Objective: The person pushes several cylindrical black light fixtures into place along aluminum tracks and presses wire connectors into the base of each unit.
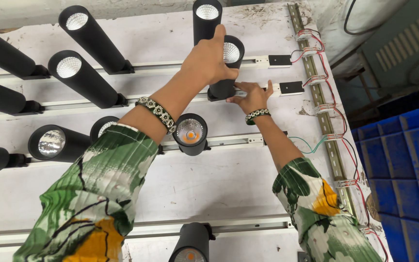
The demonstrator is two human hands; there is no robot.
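We stretch both arms toward twelve o'clock, our left hand (pixel 208 58) curled in a grip, our right hand (pixel 253 97) lying flat, fingers spread.

You're over a scuffed white board (pixel 209 189) crossed by white tracks (pixel 248 140). Black cylinder track lights (pixel 81 77) sit on them from nine to twelve o'clock; a wired metal rail (pixel 323 111) runs at three o'clock.

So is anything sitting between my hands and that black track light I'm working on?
Nothing visible. The left hand already grips the black track light, and the right hand touches its base at the white rail. Neighbouring lights stand off to the sides.
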